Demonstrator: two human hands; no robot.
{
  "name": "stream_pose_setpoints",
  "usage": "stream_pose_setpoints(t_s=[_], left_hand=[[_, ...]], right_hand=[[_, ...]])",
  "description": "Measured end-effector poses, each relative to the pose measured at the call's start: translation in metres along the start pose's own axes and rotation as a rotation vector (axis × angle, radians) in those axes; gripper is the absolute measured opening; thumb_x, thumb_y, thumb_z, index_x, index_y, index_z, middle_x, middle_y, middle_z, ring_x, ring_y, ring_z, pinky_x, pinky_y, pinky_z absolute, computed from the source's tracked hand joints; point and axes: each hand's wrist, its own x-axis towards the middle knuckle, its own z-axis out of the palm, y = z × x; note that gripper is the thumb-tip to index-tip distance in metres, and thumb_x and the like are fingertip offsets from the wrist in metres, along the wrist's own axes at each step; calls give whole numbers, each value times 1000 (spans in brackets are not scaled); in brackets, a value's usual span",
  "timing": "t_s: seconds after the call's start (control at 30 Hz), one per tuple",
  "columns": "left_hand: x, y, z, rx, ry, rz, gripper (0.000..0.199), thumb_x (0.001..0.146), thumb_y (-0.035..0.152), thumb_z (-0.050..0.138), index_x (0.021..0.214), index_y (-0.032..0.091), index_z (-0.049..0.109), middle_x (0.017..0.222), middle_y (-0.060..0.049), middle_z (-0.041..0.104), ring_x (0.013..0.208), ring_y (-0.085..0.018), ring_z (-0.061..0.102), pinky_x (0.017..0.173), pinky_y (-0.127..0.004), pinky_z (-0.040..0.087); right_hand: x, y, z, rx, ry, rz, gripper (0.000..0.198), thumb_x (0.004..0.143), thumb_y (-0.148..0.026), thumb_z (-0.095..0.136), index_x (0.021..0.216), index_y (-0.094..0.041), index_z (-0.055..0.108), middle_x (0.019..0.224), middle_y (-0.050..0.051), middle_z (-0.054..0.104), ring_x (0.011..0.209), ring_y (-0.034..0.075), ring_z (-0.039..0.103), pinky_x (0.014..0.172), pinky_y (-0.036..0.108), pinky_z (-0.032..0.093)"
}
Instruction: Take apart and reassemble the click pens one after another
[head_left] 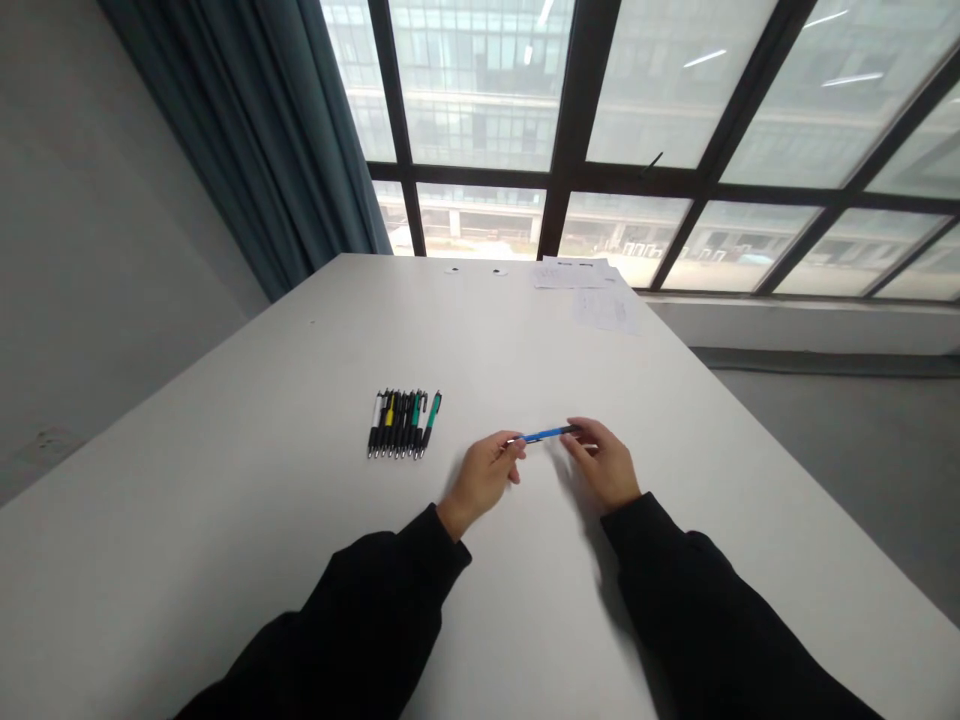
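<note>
A blue pen with a dark grip lies crosswise between my two hands, a little above the table. My left hand pinches its left end between thumb and fingers. At the dark right end, my right hand has its thumb and fingers closed on the pen. To the left of my left hand lies a row of several pens, side by side, with black, white, yellow and green barrels. A green pen at the row's right end is slightly tilted.
The white table narrows toward the windows. Printed papers lie at its far right end, and two small white items sit near the far edge. A blue curtain hangs at the left.
</note>
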Motion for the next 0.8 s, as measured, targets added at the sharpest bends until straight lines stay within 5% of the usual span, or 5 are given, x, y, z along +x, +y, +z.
stream_pose_setpoints(t_s=[0.13, 0.23, 0.37, 0.53, 0.8], left_hand=[[9, -1, -8, 26, 90, 47, 43, 93, 55, 51, 88, 15, 65, 58, 0, 60, 52, -12, 55, 54, -23, 41], [17, -3, -23, 146, 157, 103, 46, 97, 54, 44, 107, 14, 65, 75, -3, 67, 55, -13, 58, 58, -26, 46], [31, -4, -64, 791, 305, 205, 38, 93, 36, 56, 123, 13, 59, 98, -9, 68, 86, -21, 65, 80, -32, 50], [37, -5, -102, 1366, 394, 10, 32, 94, 37, 53, 109, 11, 65, 108, -15, 65, 101, -29, 62, 89, -37, 47], [39, -6, -103, 1426, 360, -89, 37, 97, 39, 44, 98, 13, 70, 100, -14, 69, 95, -28, 65, 79, -35, 47]], right_hand=[[0, 7, 1, -308, -85, -204, 26, 88, -38, 63, 95, -18, 78, 89, 8, 64, 71, 18, 62, 68, 33, 54], [3, 7, 4, -449, -150, -284, 27, 94, -34, 55, 101, -19, 76, 86, 7, 67, 75, 18, 64, 73, 30, 52], [15, 15, -4, -601, -13, -191, 31, 96, -28, 47, 104, -14, 72, 92, 11, 74, 83, 21, 68, 79, 31, 51], [29, 29, -22, -711, 64, -126, 27, 92, -27, 48, 93, -13, 71, 86, 12, 74, 77, 24, 66, 74, 33, 47], [36, 42, -36, -873, 101, -105, 25, 92, -22, 46, 80, -14, 66, 78, 14, 68, 73, 24, 59, 71, 34, 42]])
